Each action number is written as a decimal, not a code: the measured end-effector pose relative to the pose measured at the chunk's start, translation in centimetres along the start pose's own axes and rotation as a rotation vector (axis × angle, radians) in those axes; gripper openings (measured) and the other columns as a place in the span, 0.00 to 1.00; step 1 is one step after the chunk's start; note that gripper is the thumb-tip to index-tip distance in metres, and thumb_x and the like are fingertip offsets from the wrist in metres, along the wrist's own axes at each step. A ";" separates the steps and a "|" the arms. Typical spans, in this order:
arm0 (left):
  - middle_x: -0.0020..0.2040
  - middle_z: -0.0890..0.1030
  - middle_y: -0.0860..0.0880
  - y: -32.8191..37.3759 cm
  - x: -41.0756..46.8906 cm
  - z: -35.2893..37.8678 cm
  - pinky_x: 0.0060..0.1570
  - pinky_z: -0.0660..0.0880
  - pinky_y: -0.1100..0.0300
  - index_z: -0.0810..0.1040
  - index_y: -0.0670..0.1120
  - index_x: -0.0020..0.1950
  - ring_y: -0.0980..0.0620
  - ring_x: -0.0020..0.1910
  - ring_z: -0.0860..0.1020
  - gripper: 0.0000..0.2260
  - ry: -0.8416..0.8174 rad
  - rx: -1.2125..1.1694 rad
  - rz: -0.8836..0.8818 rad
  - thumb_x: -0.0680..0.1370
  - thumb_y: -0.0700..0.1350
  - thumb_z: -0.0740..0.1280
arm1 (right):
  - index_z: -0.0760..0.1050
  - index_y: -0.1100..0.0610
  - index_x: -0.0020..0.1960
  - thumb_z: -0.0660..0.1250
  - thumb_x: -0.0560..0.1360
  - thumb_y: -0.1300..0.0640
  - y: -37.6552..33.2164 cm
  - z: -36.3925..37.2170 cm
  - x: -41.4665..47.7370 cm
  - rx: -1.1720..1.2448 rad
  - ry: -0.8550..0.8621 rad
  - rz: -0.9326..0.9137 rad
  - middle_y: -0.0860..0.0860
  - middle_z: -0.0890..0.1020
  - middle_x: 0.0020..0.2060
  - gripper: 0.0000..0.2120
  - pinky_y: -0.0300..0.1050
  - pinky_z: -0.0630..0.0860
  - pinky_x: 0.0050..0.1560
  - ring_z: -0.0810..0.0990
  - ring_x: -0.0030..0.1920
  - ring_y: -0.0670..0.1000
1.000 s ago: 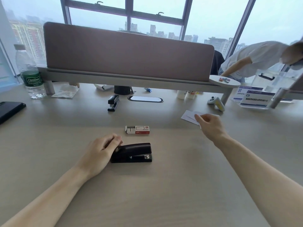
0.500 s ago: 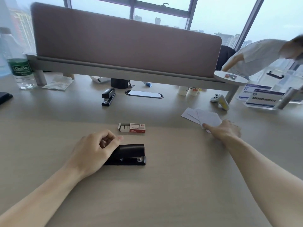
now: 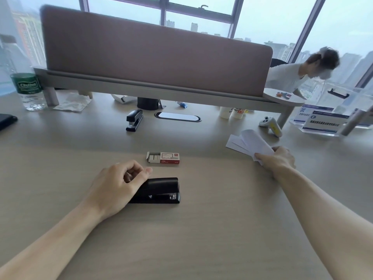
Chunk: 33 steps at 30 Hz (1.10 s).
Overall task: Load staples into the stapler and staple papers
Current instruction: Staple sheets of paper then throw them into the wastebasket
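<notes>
A black stapler (image 3: 161, 190) lies closed on the desk in front of me, its mouth pointing right. My left hand (image 3: 119, 184) holds its rear end, fingers curled and thumb laid along the top. Just beyond it sits a red and white staple box (image 3: 163, 158), open at its left end with staples showing. To the right, my right hand (image 3: 278, 158) pinches the near edge of the white papers (image 3: 252, 142). The top sheet curls upward off the rest of the small stack.
A second black stapler (image 3: 134, 120) stands farther back near a cable slot. A water bottle (image 3: 28, 89) and a dark device (image 3: 6, 121) are at the left. A game controller (image 3: 270, 124), an acrylic sign (image 3: 321, 122) and another person (image 3: 292, 75) are at the right, past the partition (image 3: 153, 57).
My right hand slid from the stack's top to its near edge, took hold and lifted the top sheet. My left hand's fingers curled more at the stapler's rear.
</notes>
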<state>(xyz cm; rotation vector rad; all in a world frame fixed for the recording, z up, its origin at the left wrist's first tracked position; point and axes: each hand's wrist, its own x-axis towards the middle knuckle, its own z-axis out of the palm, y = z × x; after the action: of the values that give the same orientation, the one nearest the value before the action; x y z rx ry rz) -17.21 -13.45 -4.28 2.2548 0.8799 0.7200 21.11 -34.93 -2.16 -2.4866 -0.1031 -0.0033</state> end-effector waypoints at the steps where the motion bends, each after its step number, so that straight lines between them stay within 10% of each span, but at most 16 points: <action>1: 0.34 0.82 0.55 0.0 0.0 0.0 0.38 0.72 0.58 0.83 0.53 0.43 0.57 0.36 0.80 0.16 0.000 0.000 0.002 0.78 0.63 0.66 | 0.80 0.56 0.64 0.80 0.67 0.47 0.0 -0.1 0.0 0.007 0.004 -0.005 0.58 0.85 0.56 0.28 0.54 0.80 0.61 0.83 0.58 0.62; 14: 0.33 0.80 0.62 0.0 0.0 0.0 0.37 0.70 0.60 0.82 0.52 0.41 0.60 0.34 0.77 0.16 0.003 0.001 0.004 0.78 0.63 0.67 | 0.82 0.57 0.61 0.74 0.76 0.59 -0.9 -0.9 -3.5 0.421 0.085 -0.217 0.56 0.85 0.53 0.13 0.55 0.82 0.57 0.84 0.51 0.59; 21: 0.34 0.83 0.57 0.4 -0.4 -0.6 0.40 0.72 0.59 0.83 0.53 0.42 0.59 0.37 0.80 0.16 -0.030 -0.007 -0.005 0.79 0.63 0.66 | 0.80 0.56 0.57 0.70 0.80 0.64 -1.7 -2.1 -11.9 0.963 -0.156 -0.344 0.50 0.83 0.47 0.07 0.37 0.83 0.37 0.82 0.43 0.46; 33: 0.41 0.88 0.52 6.4 -0.2 -1.9 0.66 0.75 0.45 0.86 0.50 0.43 0.50 0.50 0.86 0.21 -0.084 -0.538 -0.029 0.72 0.67 0.67 | 0.77 0.61 0.46 0.69 0.76 0.68 -2.9 -1.5 -22.4 1.282 -0.465 -0.456 0.45 0.85 0.36 0.04 0.41 0.86 0.41 0.85 0.37 0.44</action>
<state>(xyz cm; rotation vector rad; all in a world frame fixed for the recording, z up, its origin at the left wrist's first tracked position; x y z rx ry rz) -16.05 -16.78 1.40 1.7744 0.5888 0.7392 -1.43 -35.13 0.17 -1.1114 -0.6384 0.3379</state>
